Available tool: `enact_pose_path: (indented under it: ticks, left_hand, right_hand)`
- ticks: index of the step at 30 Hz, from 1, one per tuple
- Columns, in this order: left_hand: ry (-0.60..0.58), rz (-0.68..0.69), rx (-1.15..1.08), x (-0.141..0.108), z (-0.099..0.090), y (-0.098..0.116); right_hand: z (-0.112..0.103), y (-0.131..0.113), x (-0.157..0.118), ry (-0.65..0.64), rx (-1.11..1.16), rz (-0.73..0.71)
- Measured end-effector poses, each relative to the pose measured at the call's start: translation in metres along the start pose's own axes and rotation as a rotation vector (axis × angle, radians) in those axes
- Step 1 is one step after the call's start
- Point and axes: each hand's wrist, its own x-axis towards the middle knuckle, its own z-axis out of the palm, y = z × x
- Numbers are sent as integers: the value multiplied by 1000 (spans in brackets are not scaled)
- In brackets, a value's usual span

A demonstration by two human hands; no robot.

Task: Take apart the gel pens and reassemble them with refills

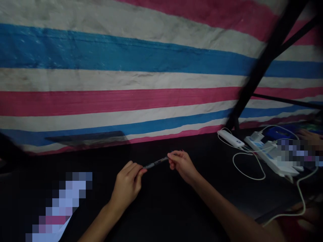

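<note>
A slim pen [156, 162], partly grey and partly clear, is stretched between my two hands above the black table. My left hand [128, 178] has its fingers closed around the left end of the pen. At the other end, my right hand [182, 164] pinches it between thumb and fingertips. The pen slants slightly upward to the right. Both of its ends are hidden by my fingers.
On the black table [151, 215], a white power bank [230, 138] and a white power strip [275, 158] with looping cables lie at right. Someone's hand [311, 137] shows at the far right edge. A striped tarp [121, 101] hangs behind, beside a dark metal frame [259, 70].
</note>
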Motion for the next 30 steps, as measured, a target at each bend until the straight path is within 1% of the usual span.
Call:
enact_pose_path:
  ticks: [3, 6, 12, 14, 17, 19, 21, 24, 28, 30]
  left_hand:
    - [17, 96, 109, -1, 1, 2]
    - [27, 138, 216, -2, 0, 6]
    - [30, 221, 330, -4, -2, 9]
    - [30, 219, 333, -5, 0, 8]
    - [-3, 196, 299, -4, 4, 7]
    - [-52, 174, 266, -3, 5, 8]
    - [-127, 159, 221, -1, 4, 10]
    - [-187, 124, 140, 1, 1, 12]
    - [-172, 58, 70, 3, -2, 8]
    - [-169, 18, 44, 3, -2, 5]
  right_hand:
    - [0, 0, -1, 22, 87, 112]
    - [-1, -3, -1, 32, 146, 202]
    - [-2, -8, 1, 27, 242, 304]
    - [0, -9, 0, 31, 243, 250]
    - [4, -11, -3, 16, 184, 38]
    - [7, -14, -6, -30, 129, -62]
    - [9, -18, -8, -74, 113, -116]
    - [6, -22, -4, -79, 199, -146]
    - [-9, -27, 7, 8, 347, -99]
    - [-17, -30, 9, 15, 376, -56]
